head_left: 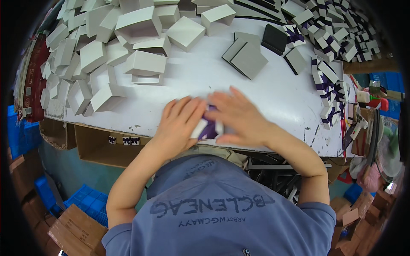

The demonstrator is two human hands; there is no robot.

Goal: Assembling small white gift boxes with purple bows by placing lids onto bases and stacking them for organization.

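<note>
At the table's near edge, my left hand (181,120) is wrapped round a small white gift box with a purple ribbon (209,129). My right hand (241,118) is over the box's right side, smeared by motion. Its fingers look stretched out and its thumb stands apart from them, beside the box. The fingers hide much of the box, so I cannot tell how the ribbon is fastened. Beyond my right hand, flat grey boards (247,59) lie stacked on the white table (192,77).
White open box parts (147,63) are heaped at the far left. Finished-looking boxes with purple bows (329,91) line the right edge, with many more piled behind. A black box piece (274,39) lies near the grey boards. Below left are a cardboard box (81,228) and blue crate (89,202).
</note>
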